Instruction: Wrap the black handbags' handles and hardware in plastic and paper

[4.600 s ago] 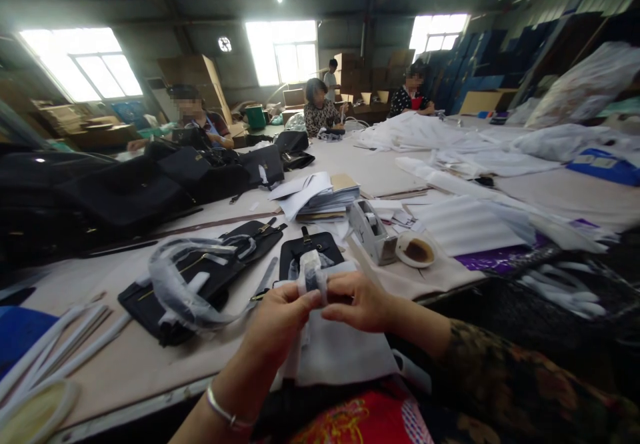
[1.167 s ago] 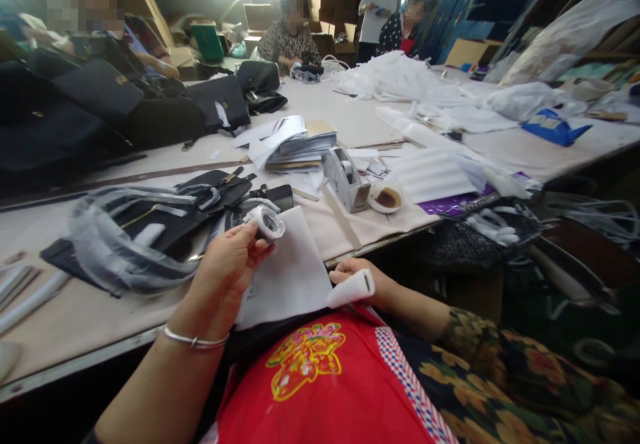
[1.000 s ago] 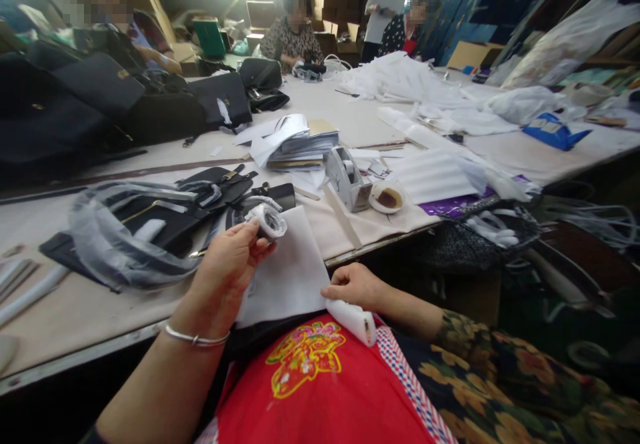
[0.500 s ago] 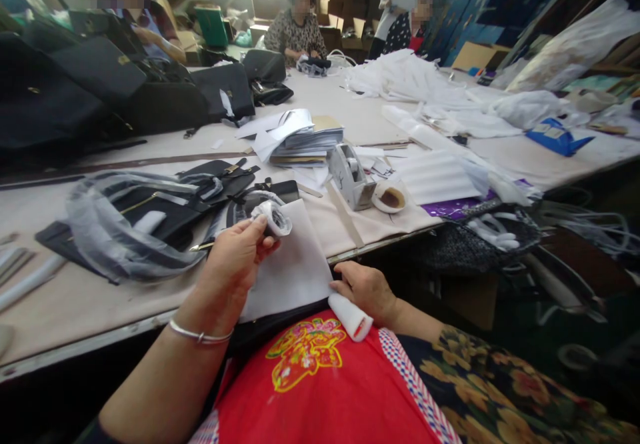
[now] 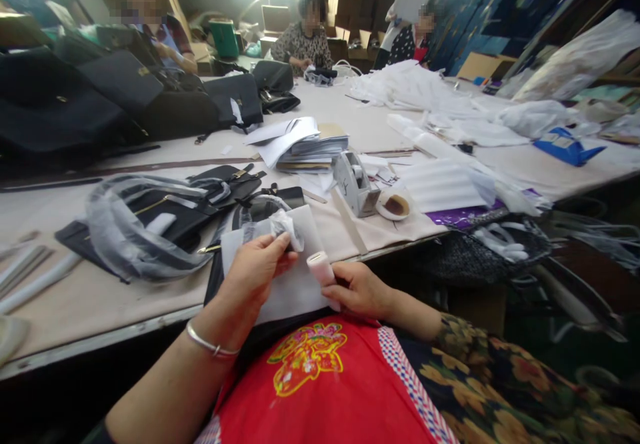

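Note:
My left hand (image 5: 257, 267) is closed, its thumb and fingers pinching a small bundle wrapped in clear plastic (image 5: 289, 225). Whether that bundle joins the film-wrapped handle behind it I cannot tell. In my right hand (image 5: 363, 289) is a rolled piece of white foam (image 5: 321, 268), tilted up towards the left hand. Under both hands a white foam sheet (image 5: 293, 297) lies over a black bag (image 5: 214, 284) at the table edge. Just left lies another black bag (image 5: 150, 214) with a plastic-wrapped strap (image 5: 107, 231) looped on it.
A grey tape dispenser (image 5: 355, 184), a tape roll (image 5: 393, 205) and a stack of papers (image 5: 313, 147) stand ahead. Black bags (image 5: 120, 84) are piled at left. White foam sheets (image 5: 440, 187) and a blue tape dispenser (image 5: 567, 145) lie right. Several people sit or stand beyond.
My right hand has picked up the foam roll from my lap and raised it beside the left hand. My left hand, still pinching the wrapped bundle, sits slightly lower and further right.

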### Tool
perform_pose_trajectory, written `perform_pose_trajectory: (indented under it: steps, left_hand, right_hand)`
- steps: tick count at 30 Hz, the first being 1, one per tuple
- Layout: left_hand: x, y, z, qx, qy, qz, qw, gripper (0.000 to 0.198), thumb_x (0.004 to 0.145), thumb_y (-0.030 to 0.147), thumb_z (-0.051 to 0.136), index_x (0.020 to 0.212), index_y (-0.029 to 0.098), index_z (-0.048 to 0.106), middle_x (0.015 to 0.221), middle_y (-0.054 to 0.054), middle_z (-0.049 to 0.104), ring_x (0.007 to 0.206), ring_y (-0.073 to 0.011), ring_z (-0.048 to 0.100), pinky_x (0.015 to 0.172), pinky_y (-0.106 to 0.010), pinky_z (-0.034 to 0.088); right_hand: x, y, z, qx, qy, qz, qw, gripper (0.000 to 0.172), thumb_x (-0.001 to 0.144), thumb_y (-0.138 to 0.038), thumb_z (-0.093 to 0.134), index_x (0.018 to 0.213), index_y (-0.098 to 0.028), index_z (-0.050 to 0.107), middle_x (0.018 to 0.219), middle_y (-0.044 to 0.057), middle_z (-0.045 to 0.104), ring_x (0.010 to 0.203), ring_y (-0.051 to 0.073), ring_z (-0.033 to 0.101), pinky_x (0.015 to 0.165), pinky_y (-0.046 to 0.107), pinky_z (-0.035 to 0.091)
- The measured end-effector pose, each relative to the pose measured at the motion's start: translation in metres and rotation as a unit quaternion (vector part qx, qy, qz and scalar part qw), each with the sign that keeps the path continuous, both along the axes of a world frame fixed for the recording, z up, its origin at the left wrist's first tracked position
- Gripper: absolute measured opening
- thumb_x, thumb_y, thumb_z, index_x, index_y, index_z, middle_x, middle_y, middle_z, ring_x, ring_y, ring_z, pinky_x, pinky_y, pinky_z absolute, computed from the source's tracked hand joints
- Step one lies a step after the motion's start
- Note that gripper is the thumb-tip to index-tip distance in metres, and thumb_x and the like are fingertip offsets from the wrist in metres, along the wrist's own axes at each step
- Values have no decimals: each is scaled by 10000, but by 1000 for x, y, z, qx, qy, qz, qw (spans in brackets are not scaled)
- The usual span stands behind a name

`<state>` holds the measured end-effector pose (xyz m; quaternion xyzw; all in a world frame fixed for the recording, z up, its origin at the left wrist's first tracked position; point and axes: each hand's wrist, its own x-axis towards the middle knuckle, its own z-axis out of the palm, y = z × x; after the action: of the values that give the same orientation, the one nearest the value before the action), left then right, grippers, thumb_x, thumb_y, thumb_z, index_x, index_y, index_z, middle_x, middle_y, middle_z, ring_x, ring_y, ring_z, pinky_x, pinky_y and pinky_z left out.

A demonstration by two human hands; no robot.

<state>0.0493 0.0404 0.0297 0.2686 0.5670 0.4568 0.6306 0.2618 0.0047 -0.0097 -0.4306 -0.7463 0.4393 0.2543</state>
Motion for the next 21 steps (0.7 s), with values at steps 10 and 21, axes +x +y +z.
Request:
perform_pose_trajectory:
  steps: [10,21]
  left_hand:
    - [4,2,6,16,121,-35,992,389,617,488,772,626,149,584,519,55,471,465,-67,402,449,-192,321]
    - [-3,1,1,91,334,-69,936,280,732,337,585,511,183,509,457,58,422,463,-90,357,445,-224,222]
  right_hand:
    - [-19,19,13,-175,129,-77,973,239,811,-381,614,831,-145,649,718,-14,565,647,124,480,594,235,389]
    - [-32,32,32,4,30,-10,1000,254,905,-340,561,752,-152,636,794,25,556,777,161,520,717,281,398]
